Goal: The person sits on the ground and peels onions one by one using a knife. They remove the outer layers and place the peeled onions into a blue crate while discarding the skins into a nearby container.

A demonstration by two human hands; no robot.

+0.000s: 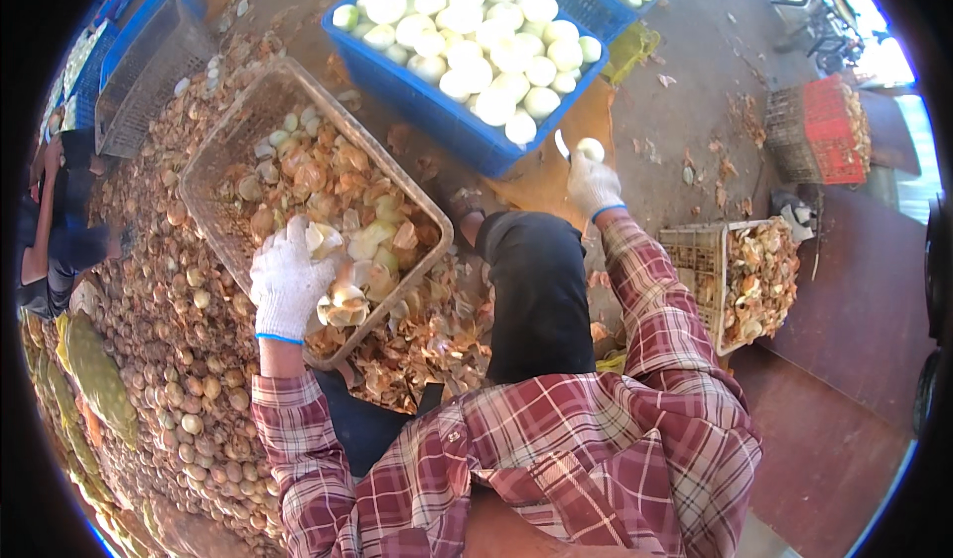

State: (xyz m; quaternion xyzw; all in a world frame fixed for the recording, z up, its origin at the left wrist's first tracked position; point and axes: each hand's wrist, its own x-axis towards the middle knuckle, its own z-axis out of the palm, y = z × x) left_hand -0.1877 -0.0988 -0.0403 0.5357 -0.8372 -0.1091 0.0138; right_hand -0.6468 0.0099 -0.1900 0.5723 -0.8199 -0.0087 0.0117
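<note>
My left hand (289, 282), in a white knit glove, is over the near side of a worn plastic crate (372, 157). Its fingers are curled around pale onion skins (324, 239), with more loose peel (344, 306) just below the palm. Brown skins (313, 171) and some onions lie inside that crate. Also gloved, my right hand (595, 186) is stretched out near the corner of a blue plastic crate (424, 122). It grips a peeled onion (590, 149) together with a knife, whose short curved blade (561, 144) points away from me. Peeled white onions (476, 44) are heaped in the blue crate.
Unpeeled onions (201, 394) spread across the floor at left, beside filled mesh bags (97, 375). Another person (56, 223) sits at the far left. At right stand a crate of skins (756, 282) and a red-sided crate (819, 132). Skins litter the floor around my legs.
</note>
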